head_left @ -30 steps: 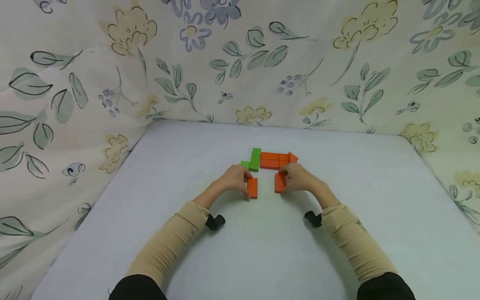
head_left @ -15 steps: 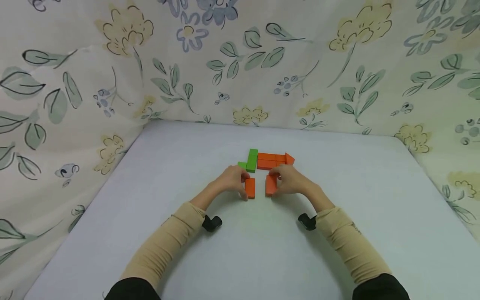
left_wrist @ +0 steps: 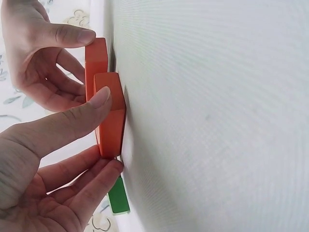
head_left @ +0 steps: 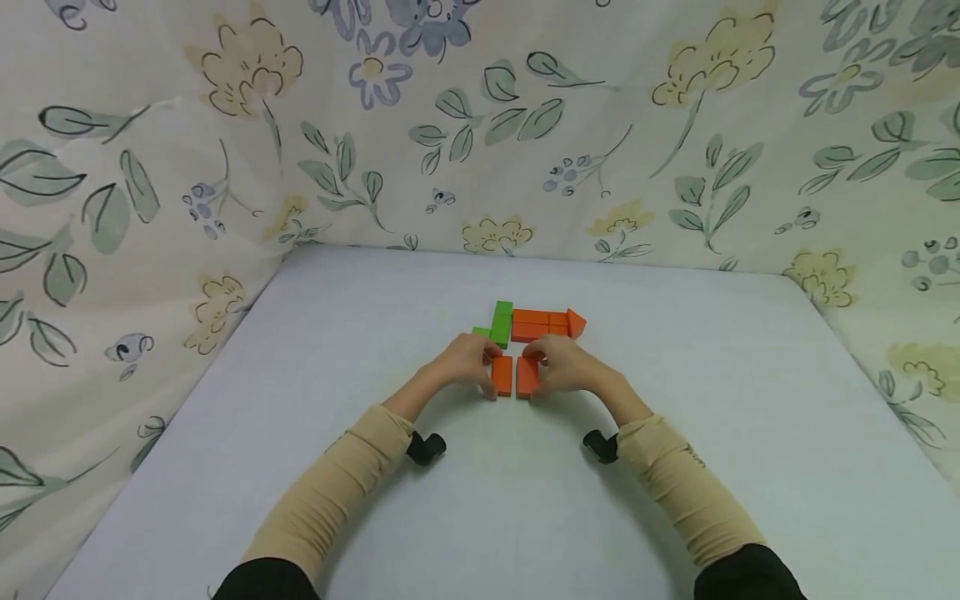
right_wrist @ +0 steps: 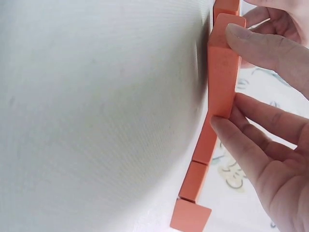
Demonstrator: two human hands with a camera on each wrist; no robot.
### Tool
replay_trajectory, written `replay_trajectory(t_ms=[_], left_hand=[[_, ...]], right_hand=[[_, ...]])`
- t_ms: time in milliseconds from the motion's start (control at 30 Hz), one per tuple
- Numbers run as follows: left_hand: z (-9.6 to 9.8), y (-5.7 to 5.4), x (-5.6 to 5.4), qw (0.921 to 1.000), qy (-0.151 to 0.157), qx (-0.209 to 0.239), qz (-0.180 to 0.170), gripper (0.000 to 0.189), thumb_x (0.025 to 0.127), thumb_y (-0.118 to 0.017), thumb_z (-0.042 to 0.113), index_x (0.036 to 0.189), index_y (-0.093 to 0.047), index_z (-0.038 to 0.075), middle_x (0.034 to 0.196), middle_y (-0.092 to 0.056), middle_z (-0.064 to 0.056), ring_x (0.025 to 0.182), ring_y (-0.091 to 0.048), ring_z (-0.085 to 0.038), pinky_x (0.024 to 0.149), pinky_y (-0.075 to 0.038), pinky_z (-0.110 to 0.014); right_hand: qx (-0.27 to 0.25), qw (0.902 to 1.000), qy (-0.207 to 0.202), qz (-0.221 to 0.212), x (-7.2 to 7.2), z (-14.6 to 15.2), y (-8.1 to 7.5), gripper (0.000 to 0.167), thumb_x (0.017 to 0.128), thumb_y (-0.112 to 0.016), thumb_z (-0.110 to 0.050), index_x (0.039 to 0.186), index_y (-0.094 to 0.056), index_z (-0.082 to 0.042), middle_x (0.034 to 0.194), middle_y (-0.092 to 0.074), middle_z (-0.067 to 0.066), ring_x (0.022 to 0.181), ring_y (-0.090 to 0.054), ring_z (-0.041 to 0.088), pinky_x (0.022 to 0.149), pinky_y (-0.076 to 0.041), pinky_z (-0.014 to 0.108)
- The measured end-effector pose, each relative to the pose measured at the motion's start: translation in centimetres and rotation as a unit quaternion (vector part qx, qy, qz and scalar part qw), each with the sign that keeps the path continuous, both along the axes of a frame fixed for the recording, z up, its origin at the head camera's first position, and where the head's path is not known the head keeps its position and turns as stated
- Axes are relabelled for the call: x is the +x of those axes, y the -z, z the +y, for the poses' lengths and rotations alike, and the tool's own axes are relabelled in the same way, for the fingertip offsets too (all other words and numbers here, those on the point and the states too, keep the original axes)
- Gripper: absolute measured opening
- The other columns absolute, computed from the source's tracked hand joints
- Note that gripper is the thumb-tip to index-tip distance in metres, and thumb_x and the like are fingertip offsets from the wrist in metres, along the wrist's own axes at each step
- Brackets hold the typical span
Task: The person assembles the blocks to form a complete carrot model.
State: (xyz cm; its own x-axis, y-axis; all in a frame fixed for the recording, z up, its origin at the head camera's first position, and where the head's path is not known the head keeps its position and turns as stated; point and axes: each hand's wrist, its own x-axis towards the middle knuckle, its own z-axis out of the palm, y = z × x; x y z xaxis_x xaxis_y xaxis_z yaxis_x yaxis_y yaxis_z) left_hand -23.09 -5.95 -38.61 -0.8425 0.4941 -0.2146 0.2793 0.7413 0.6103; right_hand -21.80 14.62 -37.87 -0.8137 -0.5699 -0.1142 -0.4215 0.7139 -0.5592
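Note:
My left hand (head_left: 465, 363) pinches an orange rectangular block (head_left: 502, 377) between thumb and fingertips, lengthwise, on the white table. Facing it, my right hand (head_left: 564, 365) pinches a second orange block (head_left: 527, 377) the same way. A narrow gap separates the two blocks in the head view. In the left wrist view the left hand's block (left_wrist: 111, 116) stands in front of the right hand's block (left_wrist: 95, 58). Just beyond the hands, a row of orange blocks (head_left: 536, 325) ends at the right in an orange triangular block (head_left: 575, 323). Green blocks (head_left: 501, 323) adjoin its left end.
The white table (head_left: 480, 517) spreads around the blocks on all sides. Cloth with a flower and leaf print (head_left: 480, 133) hangs behind it and along the left side. A black wrist camera (head_left: 426, 448) sits on the left wrist, another (head_left: 600, 447) on the right.
My right hand has slid its orange block leftward, narrowing the wide gap to the left hand's block. The left hand keeps its hold, nearly still. The head view has shifted slightly.

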Motion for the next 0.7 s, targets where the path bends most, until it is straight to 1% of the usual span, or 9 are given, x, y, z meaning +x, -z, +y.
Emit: replay_trajectory(t_ms=[167,333,533,600,700], left_hand=[[0.01,0.07,-0.05,1.0000,0.003,-0.001,0.004,0.066,0.066,-0.089,0.009,0.125,-0.063,-0.001,0.118,-0.065,-0.012,0.106,-0.059,-0.023,0.091,-0.050,-0.032],[-0.05,0.15,-0.14,0.9999,0.008,-0.003,0.010,0.066,0.065,-0.090,0.010,0.124,-0.064,-0.002,0.115,-0.066,-0.011,0.103,-0.059,-0.022,0.088,-0.050,-0.031],[-0.08,0.13,-0.03,1.0000,0.003,0.008,0.002,0.067,0.065,-0.090,0.008,0.125,-0.063,-0.003,0.115,-0.065,-0.011,0.101,-0.057,-0.022,0.088,-0.050,-0.032],[-0.07,0.14,-0.03,1.0000,0.002,0.009,-0.001,0.067,0.065,-0.090,0.008,0.125,-0.063,-0.003,0.116,-0.065,-0.012,0.101,-0.057,-0.022,0.089,-0.050,-0.032],[-0.06,0.03,0.00,1.0000,0.002,0.005,0.003,0.066,0.065,-0.090,0.008,0.125,-0.063,-0.003,0.116,-0.066,-0.012,0.101,-0.058,-0.021,0.088,-0.050,-0.029]], right_hand=[[0.000,1.0000,-0.002,0.001,-0.13,-0.18,0.23,0.056,0.069,-0.086,-0.011,0.118,-0.063,0.005,0.112,-0.064,0.013,0.101,-0.056,0.028,0.089,-0.050,0.042],[-0.001,1.0000,-0.001,-0.007,-0.22,-0.41,0.41,0.056,0.070,-0.085,-0.010,0.119,-0.063,0.005,0.111,-0.065,0.012,0.099,-0.056,0.026,0.089,-0.051,0.040],[0.000,0.9999,-0.010,0.007,-0.38,-0.51,0.50,0.053,0.069,-0.086,-0.010,0.115,-0.064,0.006,0.101,-0.065,0.010,0.089,-0.054,0.023,0.080,-0.050,0.035],[0.002,0.9999,-0.010,0.007,-0.39,-0.56,0.47,0.053,0.069,-0.086,-0.010,0.115,-0.065,0.005,0.100,-0.064,0.010,0.088,-0.053,0.023,0.079,-0.050,0.035],[0.005,0.9999,-0.009,0.003,-0.39,-0.66,0.44,0.053,0.070,-0.086,-0.011,0.115,-0.064,0.006,0.099,-0.064,0.009,0.088,-0.052,0.023,0.078,-0.049,0.034]])
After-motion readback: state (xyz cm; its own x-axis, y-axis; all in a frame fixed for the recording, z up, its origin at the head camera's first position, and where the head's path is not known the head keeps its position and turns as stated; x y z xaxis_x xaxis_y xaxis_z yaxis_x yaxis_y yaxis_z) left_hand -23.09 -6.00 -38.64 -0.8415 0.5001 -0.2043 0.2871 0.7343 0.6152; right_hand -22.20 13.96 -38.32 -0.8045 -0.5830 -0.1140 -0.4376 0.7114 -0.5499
